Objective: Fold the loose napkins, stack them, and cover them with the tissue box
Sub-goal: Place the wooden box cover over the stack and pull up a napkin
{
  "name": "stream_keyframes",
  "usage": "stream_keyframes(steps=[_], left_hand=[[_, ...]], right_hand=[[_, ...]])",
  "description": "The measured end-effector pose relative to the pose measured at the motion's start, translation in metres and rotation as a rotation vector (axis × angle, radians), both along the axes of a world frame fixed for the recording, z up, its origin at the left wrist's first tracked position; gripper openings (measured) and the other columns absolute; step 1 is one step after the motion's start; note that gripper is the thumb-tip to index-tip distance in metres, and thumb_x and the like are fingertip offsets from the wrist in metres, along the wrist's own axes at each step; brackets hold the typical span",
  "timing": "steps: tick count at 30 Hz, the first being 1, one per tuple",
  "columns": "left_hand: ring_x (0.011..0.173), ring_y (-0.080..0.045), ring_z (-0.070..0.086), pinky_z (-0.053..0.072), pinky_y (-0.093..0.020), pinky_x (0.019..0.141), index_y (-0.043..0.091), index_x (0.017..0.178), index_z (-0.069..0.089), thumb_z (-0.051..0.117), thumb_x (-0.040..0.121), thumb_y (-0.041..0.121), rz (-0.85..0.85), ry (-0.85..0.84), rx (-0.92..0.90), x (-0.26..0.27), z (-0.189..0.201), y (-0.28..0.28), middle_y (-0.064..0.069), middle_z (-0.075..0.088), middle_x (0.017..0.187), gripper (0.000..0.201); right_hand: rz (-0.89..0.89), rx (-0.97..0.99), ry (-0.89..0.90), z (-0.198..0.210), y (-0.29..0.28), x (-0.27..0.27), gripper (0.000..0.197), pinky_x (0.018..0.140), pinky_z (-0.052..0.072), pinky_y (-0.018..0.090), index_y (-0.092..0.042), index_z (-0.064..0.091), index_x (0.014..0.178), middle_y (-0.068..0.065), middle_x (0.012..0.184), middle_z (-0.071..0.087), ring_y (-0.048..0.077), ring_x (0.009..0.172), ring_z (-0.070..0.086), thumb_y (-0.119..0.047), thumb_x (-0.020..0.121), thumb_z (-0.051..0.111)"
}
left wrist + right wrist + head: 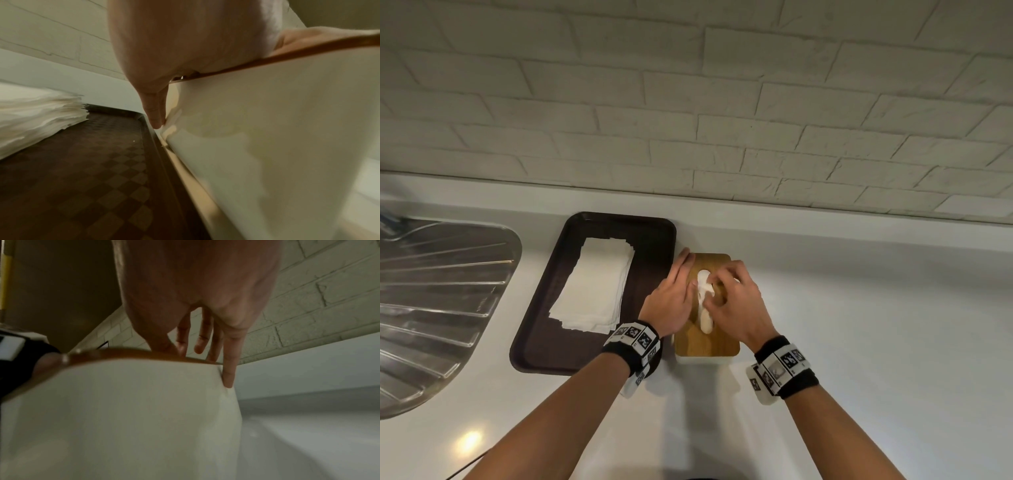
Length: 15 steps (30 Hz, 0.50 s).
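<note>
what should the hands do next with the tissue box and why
Probably lift the tissue box and carry it left over the napkin stack on the brown tray. Both the left hand and right hand already rest on its wooden lid, and the napkins lie folded and uncovered.

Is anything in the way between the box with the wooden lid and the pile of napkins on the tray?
Nothing visible stands between them. The tissue box sits on the counter right beside the tray, with both hands on it, and the napkin stack has nothing on top. Only the tray's low rim lies along the way.
</note>
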<state>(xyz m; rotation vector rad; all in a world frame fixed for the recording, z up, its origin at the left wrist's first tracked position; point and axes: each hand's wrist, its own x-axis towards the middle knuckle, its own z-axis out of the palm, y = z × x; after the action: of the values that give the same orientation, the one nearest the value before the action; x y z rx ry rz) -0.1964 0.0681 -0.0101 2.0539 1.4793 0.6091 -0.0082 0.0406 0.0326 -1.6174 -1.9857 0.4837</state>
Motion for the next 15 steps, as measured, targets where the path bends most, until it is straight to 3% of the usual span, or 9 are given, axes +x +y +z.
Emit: stream_keyframes(steps=[1, 3, 6, 9, 11, 13, 15], left_hand=[[0.131, -0.022, 0.064, 0.06, -0.047, 0.099, 0.03, 0.17, 0.014, 0.026, 0.115, 0.043, -0.004, -0.001, 0.006, 0.0, -0.001, 0.0, 0.021, -0.002, 0.178, 0.058], [0.129, -0.022, 0.065, 0.061, -0.045, 0.098, 0.029, 0.171, 0.014, 0.027, 0.115, 0.043, -0.008, -0.005, 0.011, -0.001, -0.001, 0.0, 0.02, -0.002, 0.178, 0.058], [0.139, -0.024, 0.058, 0.057, -0.048, 0.106, 0.03, 0.17, 0.014, 0.024, 0.115, 0.046, -0.006, -0.012, 0.005, -0.001, -0.002, 0.0, 0.021, -0.001, 0.178, 0.059], [0.148, -0.025, 0.051, 0.054, -0.053, 0.111, 0.034, 0.17, 0.013, 0.02, 0.113, 0.05, -0.007, -0.044, 0.01, -0.001, -0.004, 0.001, 0.024, -0.001, 0.177, 0.059], [0.148, -0.024, 0.051, 0.054, -0.054, 0.11, 0.037, 0.169, 0.012, 0.02, 0.113, 0.051, -0.003, -0.064, -0.006, -0.002, -0.006, 0.002, 0.027, -0.002, 0.176, 0.058], [0.15, -0.021, 0.049, 0.054, -0.055, 0.11, 0.04, 0.169, 0.012, 0.019, 0.114, 0.052, 0.0, -0.095, -0.018, -0.002, -0.005, 0.001, 0.031, -0.003, 0.175, 0.057], [0.153, -0.016, 0.043, 0.051, -0.052, 0.115, 0.039, 0.169, 0.014, 0.019, 0.115, 0.05, 0.0, -0.112, -0.015, -0.002, -0.004, 0.0, 0.031, -0.001, 0.175, 0.056]], right_hand=[[0.01, -0.02, -0.053, 0.002, 0.0, -0.004, 0.022, 0.081, 0.058, 0.029, -0.025, 0.065, 0.109, -0.009, 0.131, 0.048, 0.011, 0.101, 0.058, -0.037, 0.093, 0.074], [0.027, -0.055, -0.118, 0.004, 0.002, -0.008, 0.019, 0.087, 0.058, 0.031, -0.022, 0.067, 0.107, -0.007, 0.131, 0.049, 0.01, 0.111, 0.052, -0.035, 0.095, 0.073], [-0.048, -0.081, 0.05, 0.009, 0.003, -0.004, 0.007, 0.093, 0.055, 0.028, -0.018, 0.067, 0.095, -0.007, 0.125, 0.053, 0.002, 0.097, 0.053, -0.02, 0.094, 0.073], [-0.099, -0.006, 0.161, 0.016, 0.002, 0.007, 0.011, 0.087, 0.054, 0.031, -0.021, 0.06, 0.094, -0.006, 0.115, 0.053, 0.002, 0.089, 0.055, -0.017, 0.094, 0.07], [0.061, -0.03, 0.012, 0.024, 0.002, 0.01, 0.021, 0.085, 0.055, 0.031, -0.03, 0.059, 0.111, -0.004, 0.121, 0.048, 0.01, 0.095, 0.055, -0.018, 0.095, 0.067], [0.245, -0.092, -0.354, 0.031, 0.005, 0.006, 0.036, 0.091, 0.054, 0.037, -0.041, 0.055, 0.127, 0.001, 0.128, 0.044, 0.02, 0.111, 0.052, -0.025, 0.095, 0.063], [0.313, -0.152, -0.574, 0.038, 0.012, -0.001, 0.04, 0.099, 0.051, 0.046, -0.037, 0.055, 0.132, 0.005, 0.131, 0.043, 0.027, 0.126, 0.045, -0.032, 0.093, 0.062]])
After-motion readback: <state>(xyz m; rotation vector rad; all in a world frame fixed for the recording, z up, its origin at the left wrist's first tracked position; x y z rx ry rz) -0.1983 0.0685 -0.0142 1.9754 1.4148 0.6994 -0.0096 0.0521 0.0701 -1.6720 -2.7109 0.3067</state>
